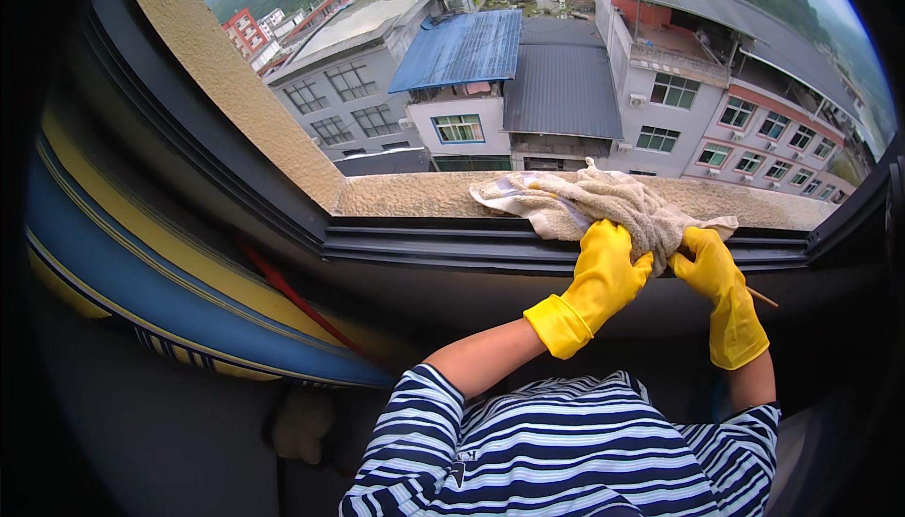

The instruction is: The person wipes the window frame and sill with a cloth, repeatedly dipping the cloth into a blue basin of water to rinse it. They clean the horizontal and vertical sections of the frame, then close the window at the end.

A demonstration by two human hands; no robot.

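Observation:
A beige terry towel (pixel 601 199) lies bunched over the dark metal window track (pixel 438 241) and spreads onto the rough outer sill (pixel 403 193). My left hand (pixel 608 269), in a yellow rubber glove, grips the towel's gathered near part. Close beside it, my right hand (pixel 710 266) wears a matching glove and holds the towel's right side. A thin wooden-looking stick (pixel 763 297) juts out past the right glove; whether that hand holds it is hidden. Folds of cloth cover most of the fingertips.
Dark window frames (pixel 212 121) rise at both ends of the track. A blue and yellow striped curtain (pixel 177 255) hangs at the left, with a red rod (pixel 304 305) across it. Beyond the sill, the outside drops to buildings with a blue metal roof (pixel 459 50).

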